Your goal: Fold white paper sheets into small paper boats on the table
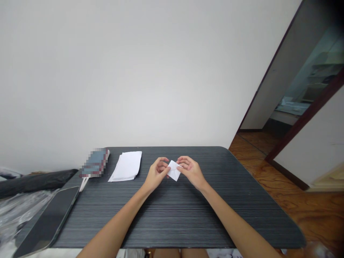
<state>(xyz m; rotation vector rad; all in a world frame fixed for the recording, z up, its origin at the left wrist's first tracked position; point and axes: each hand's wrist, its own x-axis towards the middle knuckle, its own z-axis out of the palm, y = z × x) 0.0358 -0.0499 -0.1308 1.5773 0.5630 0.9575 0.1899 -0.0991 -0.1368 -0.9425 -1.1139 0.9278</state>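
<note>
Left forearm [115, 225]: runs in from between seven and eight o'clock of the folded paper [174, 174].
Right forearm [236, 225]: runs in from between four and five.
Folded paper: small white diamond with crease lines, between the two hands, over the dark striped table [188, 222]; whether it touches the table, I cannot tell.
Left hand [155, 175]: pinches the diamond's nine-o'clock corner, thumb on top, other fingers curled.
Right hand [194, 173]: pinches the edge near two o'clock, thumb across the upper face.
Paper stack [125, 166]: white sheets, loosely squared, at nine, apart from the left hand.
Pixelated item [94, 163]: farther out at nine, with a white strap [84, 183].
Dark-screened device [48, 222]: at eight.
Wall [172, 71]: white, at twelve.
Wooden floor [258, 165]: at three.
</note>
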